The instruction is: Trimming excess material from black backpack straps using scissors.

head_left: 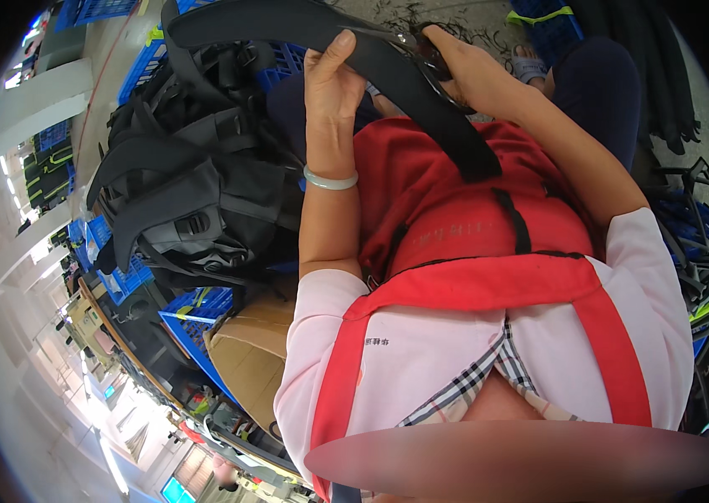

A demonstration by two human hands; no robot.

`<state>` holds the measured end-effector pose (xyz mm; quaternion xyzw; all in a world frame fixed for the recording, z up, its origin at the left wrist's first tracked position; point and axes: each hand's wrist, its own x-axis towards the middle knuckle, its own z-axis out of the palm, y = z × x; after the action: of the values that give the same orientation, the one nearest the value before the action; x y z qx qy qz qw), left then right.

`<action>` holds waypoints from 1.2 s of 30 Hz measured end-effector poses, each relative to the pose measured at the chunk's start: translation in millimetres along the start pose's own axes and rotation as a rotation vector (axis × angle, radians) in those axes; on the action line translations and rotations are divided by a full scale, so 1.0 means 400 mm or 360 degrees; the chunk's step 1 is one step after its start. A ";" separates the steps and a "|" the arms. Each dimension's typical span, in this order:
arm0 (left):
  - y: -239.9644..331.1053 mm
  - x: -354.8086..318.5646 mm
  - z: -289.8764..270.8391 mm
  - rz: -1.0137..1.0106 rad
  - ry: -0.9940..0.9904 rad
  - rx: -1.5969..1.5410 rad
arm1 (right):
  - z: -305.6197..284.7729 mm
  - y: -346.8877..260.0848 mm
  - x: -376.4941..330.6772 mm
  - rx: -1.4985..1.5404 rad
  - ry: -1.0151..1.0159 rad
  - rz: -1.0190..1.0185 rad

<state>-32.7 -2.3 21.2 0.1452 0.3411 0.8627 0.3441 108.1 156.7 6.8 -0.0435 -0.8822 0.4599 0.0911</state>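
Note:
A long curved black padded strap (421, 101) stretches from the upper left down across my lap. My left hand (333, 71), with a pale bangle at the wrist, is closed on its middle, thumb on top and the other fingers beneath. Against the strap's far edge, my right hand (476, 75) grips what look like scissors (430, 60) with dark, shiny handles. Their blades lie close to the strap's edge, and I cannot make out whether they touch it. A red apron (463, 226) covers my lap under the strap's lower end.
Black backpacks with straps (203, 176) are heaped at my left, with blue plastic crates (140, 71) around them. A cardboard box (249, 348) stands nearer. Dark thread scraps (476, 29) litter the floor ahead. More black straps (698, 243) are piled at my right.

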 end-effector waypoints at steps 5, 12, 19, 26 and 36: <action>-0.024 -0.002 -0.005 -0.0015 -0.0054 -0.0009 | -0.009 0.022 -0.005 -0.0071 -0.0021 -0.0177; -0.012 -0.015 0.000 -0.0074 0.0014 -0.0038 | -0.007 0.014 0.002 0.0000 -0.0123 -0.0042; -0.014 -0.013 -0.008 -0.0038 -0.0105 0.0027 | -0.017 0.012 0.002 -0.0053 0.0016 -0.0120; 0.007 0.020 -0.018 0.0077 -0.0026 0.0010 | -0.014 0.036 -0.001 -0.0035 0.0030 -0.0133; 0.004 -0.003 0.015 0.0052 0.0024 0.0013 | -0.039 -0.011 0.021 -0.0066 -0.0082 -0.0081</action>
<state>-29.8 -0.9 26.8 0.1456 0.3448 0.8678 0.3268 102.9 168.1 20.4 -0.0111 -0.8944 0.4400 0.0791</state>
